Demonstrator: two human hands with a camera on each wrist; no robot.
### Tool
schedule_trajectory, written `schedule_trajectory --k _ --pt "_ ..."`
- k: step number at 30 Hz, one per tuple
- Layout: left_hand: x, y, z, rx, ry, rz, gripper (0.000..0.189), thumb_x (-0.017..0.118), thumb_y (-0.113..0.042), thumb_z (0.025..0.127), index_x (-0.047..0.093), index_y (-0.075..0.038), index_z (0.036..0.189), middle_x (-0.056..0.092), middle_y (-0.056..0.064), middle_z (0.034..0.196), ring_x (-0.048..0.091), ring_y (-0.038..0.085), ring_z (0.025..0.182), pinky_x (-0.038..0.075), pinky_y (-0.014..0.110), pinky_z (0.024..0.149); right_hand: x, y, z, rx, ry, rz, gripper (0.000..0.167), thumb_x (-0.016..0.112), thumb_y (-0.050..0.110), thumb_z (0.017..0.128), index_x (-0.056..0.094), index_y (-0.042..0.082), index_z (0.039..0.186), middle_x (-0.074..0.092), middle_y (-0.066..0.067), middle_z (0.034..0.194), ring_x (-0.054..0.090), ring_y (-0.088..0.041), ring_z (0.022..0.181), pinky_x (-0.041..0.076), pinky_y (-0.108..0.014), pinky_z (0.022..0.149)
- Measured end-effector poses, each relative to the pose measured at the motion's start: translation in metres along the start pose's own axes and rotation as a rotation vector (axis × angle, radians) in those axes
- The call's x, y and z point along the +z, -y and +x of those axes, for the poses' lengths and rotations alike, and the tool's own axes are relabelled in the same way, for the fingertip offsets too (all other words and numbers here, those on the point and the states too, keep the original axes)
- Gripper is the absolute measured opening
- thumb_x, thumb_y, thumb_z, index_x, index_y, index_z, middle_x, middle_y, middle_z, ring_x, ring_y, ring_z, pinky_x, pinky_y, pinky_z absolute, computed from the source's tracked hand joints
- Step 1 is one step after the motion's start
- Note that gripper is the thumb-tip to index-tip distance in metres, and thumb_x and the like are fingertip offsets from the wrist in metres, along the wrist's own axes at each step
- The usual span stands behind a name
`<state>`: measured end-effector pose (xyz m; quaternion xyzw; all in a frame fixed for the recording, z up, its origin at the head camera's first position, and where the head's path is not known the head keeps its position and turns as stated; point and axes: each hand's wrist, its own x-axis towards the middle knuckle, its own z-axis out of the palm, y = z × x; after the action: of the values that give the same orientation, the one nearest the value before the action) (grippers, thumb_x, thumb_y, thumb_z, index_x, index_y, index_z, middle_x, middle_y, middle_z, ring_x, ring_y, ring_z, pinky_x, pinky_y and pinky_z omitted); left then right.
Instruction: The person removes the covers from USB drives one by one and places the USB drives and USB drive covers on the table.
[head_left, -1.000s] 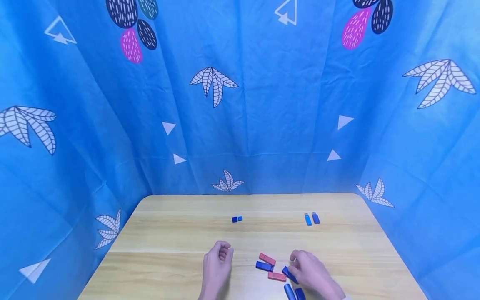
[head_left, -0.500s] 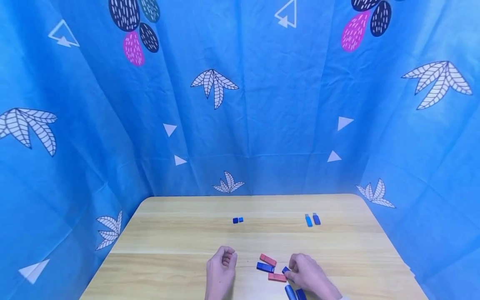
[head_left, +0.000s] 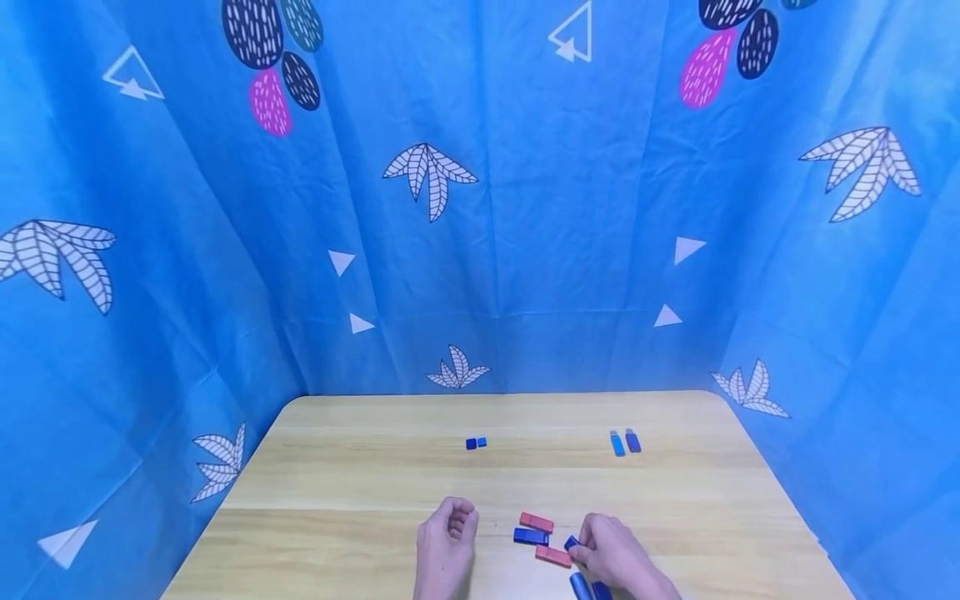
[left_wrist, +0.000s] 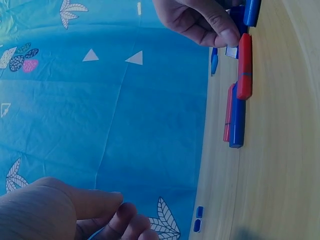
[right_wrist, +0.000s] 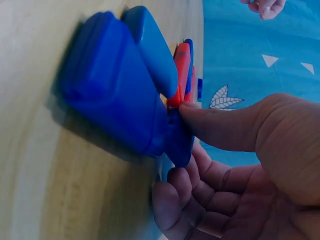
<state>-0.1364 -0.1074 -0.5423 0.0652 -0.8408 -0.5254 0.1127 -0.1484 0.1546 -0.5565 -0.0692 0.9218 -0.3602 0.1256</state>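
Observation:
My right hand pinches a blue USB stick between thumb and fingers, low over the table. Its far end shows past the fingertips in the head view; the rest is covered by the hand. Left of it lie a red USB stick, a blue one and another red one, close together. Two more blue sticks, one rounded and one wider, lie in front of the right hand. My left hand hovers left of the group, fingers loosely curled, holding nothing.
Two small blue caps lie side by side toward the back of the wooden table. Farther right are two uncapped USB sticks, one light blue and one dark blue. A blue patterned curtain surrounds the table's back and sides.
My right hand has closed its thumb and fingers on the blue stick, which is now mostly covered. The left hand has drifted slightly right. The head view has tilted up a little.

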Motion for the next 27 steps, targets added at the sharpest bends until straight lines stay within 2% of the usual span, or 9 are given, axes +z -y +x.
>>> schedule_trajectory --k 7,12,14,18,23,27 --pt "0.000 0.001 -0.001 0.023 0.007 -0.001 0.006 0.069 -0.003 0.090 0.069 -0.005 0.096 0.068 0.000 0.081 0.058 0.001 0.074 0.054 0.017 0.069 0.002 -0.006 0.001 -0.059 0.004 0.013 0.023 0.073 0.021 0.093 0.058 0.012 0.077 0.054 0.003 0.066 0.048 -0.010 0.058 0.035 -0.020 0.048" --pt "0.000 -0.002 -0.001 0.031 0.002 -0.008 0.007 0.069 -0.002 0.090 0.069 -0.007 0.094 0.069 0.001 0.080 0.058 0.001 0.072 0.054 0.017 0.068 -0.003 -0.007 0.002 -0.048 0.005 0.044 0.024 0.068 0.023 0.096 0.057 0.011 0.079 0.054 0.002 0.069 0.048 -0.012 0.061 0.036 -0.021 0.051" --pt "0.000 -0.004 -0.001 0.030 0.003 -0.007 0.007 0.069 -0.002 0.090 0.069 -0.008 0.094 0.069 0.001 0.080 0.058 0.001 0.072 0.054 0.017 0.068 -0.007 -0.003 0.002 -0.028 -0.020 0.069 0.023 0.067 0.023 0.097 0.057 0.010 0.082 0.056 0.001 0.070 0.049 -0.013 0.063 0.037 -0.022 0.052" --pt "0.000 -0.008 -0.002 0.042 -0.001 -0.012 0.009 0.069 -0.002 0.090 0.069 -0.011 0.092 0.069 0.001 0.080 0.059 0.001 0.071 0.054 0.017 0.068 -0.019 0.008 0.002 -0.054 -0.066 0.137 0.021 0.064 0.024 0.099 0.058 0.008 0.088 0.057 0.000 0.073 0.050 -0.011 0.063 0.041 -0.022 0.052" --pt "0.002 -0.014 -0.003 0.104 -0.006 -0.034 0.008 0.070 -0.003 0.090 0.069 -0.010 0.093 0.070 0.003 0.081 0.058 0.000 0.071 0.054 0.018 0.068 -0.039 0.025 0.002 -0.132 -0.060 0.194 0.029 0.056 0.032 0.104 0.055 0.007 0.089 0.051 0.002 0.070 0.043 -0.004 0.057 0.040 -0.021 0.050" --pt "0.005 -0.018 -0.003 0.146 -0.012 -0.044 0.010 0.070 -0.002 0.090 0.069 -0.012 0.092 0.069 -0.001 0.079 0.058 0.000 0.071 0.055 0.018 0.067 -0.050 0.038 0.001 -0.176 -0.035 0.235 0.035 0.049 0.037 0.107 0.053 0.006 0.090 0.047 0.002 0.071 0.042 -0.004 0.058 0.038 -0.022 0.050"
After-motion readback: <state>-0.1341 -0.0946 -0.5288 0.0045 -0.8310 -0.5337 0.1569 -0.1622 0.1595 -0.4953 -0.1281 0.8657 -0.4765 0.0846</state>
